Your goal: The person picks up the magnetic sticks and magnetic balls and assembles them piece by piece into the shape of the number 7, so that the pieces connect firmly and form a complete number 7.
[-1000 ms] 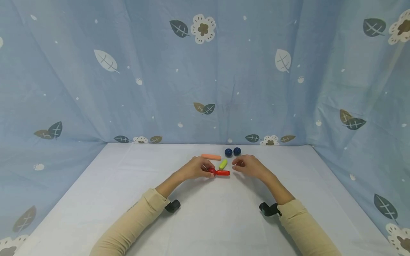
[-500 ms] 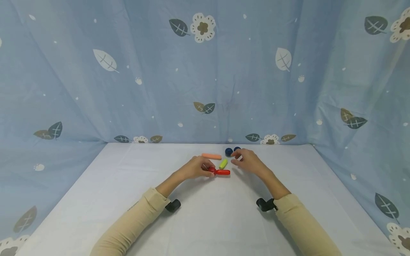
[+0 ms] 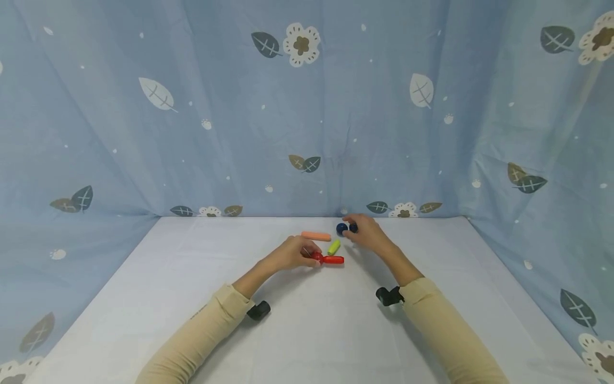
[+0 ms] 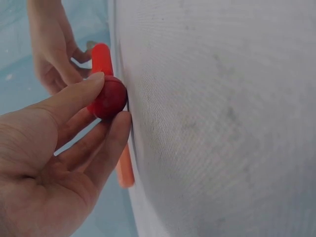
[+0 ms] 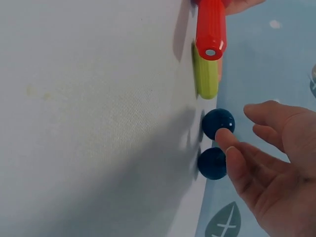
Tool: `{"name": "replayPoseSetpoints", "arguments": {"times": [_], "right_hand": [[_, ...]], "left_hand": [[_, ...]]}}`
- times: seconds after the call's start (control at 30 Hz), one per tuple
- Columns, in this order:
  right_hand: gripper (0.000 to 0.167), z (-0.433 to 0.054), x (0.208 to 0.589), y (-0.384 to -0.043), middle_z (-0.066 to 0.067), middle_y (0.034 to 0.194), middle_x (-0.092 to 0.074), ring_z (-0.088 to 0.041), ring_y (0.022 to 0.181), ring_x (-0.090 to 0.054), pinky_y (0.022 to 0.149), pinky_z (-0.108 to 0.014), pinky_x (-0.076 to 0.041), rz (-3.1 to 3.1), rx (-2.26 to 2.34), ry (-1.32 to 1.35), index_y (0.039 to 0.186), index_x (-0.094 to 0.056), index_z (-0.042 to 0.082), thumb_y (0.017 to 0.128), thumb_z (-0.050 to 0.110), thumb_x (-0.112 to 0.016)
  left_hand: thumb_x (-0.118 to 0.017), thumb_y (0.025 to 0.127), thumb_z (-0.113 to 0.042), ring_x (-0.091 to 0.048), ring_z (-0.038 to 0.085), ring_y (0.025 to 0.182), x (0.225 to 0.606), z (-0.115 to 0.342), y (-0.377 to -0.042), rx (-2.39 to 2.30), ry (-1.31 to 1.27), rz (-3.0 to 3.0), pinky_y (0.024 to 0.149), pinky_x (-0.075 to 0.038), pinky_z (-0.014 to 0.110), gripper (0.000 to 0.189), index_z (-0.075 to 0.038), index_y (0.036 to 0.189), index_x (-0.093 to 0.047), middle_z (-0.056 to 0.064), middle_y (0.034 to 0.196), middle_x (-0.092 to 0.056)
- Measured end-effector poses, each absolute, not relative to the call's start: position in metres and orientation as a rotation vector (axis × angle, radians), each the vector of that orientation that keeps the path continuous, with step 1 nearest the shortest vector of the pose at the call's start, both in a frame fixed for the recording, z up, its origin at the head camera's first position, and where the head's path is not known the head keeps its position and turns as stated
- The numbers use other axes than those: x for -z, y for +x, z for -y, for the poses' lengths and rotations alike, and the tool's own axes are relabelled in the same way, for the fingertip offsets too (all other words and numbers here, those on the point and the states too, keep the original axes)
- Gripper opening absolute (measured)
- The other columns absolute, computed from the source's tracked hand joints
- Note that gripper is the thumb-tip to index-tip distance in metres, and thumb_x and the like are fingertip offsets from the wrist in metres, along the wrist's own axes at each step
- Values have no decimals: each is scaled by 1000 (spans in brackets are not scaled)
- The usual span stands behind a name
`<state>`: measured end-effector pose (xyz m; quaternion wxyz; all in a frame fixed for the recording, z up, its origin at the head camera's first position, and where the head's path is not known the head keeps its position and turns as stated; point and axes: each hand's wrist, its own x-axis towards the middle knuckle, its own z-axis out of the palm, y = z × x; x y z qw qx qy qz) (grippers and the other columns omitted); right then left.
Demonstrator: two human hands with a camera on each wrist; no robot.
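Note:
My left hand (image 3: 292,253) pinches a glossy red ball (image 4: 109,98) between thumb and fingers. A red rod (image 5: 211,29) extends from the ball toward the right, with a small silvery disc in its end. My right hand (image 3: 369,234) reaches to two dark blue balls at the back of the table. Its fingers are spread and loosely bent near the left blue ball (image 3: 341,229); one fingertip overlaps that ball in the right wrist view, and contact is unclear. The other blue ball (image 5: 212,163) is partly hidden by the fingers.
A yellow-green rod (image 3: 334,247) lies between the hands, behind the red rod. Farther back and left lies an orange rod (image 3: 316,236). A patterned blue curtain (image 3: 268,133) rises along the back edge of the white table (image 3: 307,330).
My right hand has moved back and slightly left, from beside the yellow-green rod to the blue balls. The left hand keeps holding the red ball in place.

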<state>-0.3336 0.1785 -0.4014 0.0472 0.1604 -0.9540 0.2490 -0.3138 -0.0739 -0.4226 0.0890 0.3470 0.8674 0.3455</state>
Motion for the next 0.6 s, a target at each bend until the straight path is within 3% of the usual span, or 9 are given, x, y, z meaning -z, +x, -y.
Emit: {"name": "replayPoseSetpoints", "arguments": {"times": [0.1, 0.2, 0.4, 0.6], "right_hand": [[48, -177, 403, -337, -20, 135, -58, -20, 84, -71, 88, -39, -56, 2953, -789, 472, 136, -56, 5, 91, 18, -69], [51, -176, 405, -340, -20, 140, -54, -10, 66, -67, 78, -32, -57, 2988, -818, 456, 139, -53, 5, 92, 19, -69], [53, -173, 405, -342, -20, 141, -53, -9, 63, -64, 64, -25, -55, 3013, -834, 433, 140, -51, 7, 92, 20, -69], [52, -172, 406, -347, -18, 138, -56, -10, 61, -63, 62, -24, -53, 3032, -803, 428, 140, -52, 9, 92, 20, -69]], "left_hand": [[-80, 82, -18, -71, 15, 90, 421, 74, -313, -1032, 1029, -2575, 75, -56, 22, 29, -11, 109, -74, 4, 106, -73], [-80, 82, -17, -72, 16, 89, 421, 74, -312, -1036, 1027, -2570, 74, -56, 21, 28, -10, 109, -74, 5, 106, -73], [-80, 82, -17, -72, 16, 90, 421, 74, -313, -1042, 1027, -2579, 74, -56, 21, 28, -10, 109, -74, 4, 105, -73], [-79, 83, -17, -72, 16, 90, 422, 74, -313, -1040, 1032, -2571, 74, -56, 22, 27, -10, 109, -74, 4, 105, -73]]}}
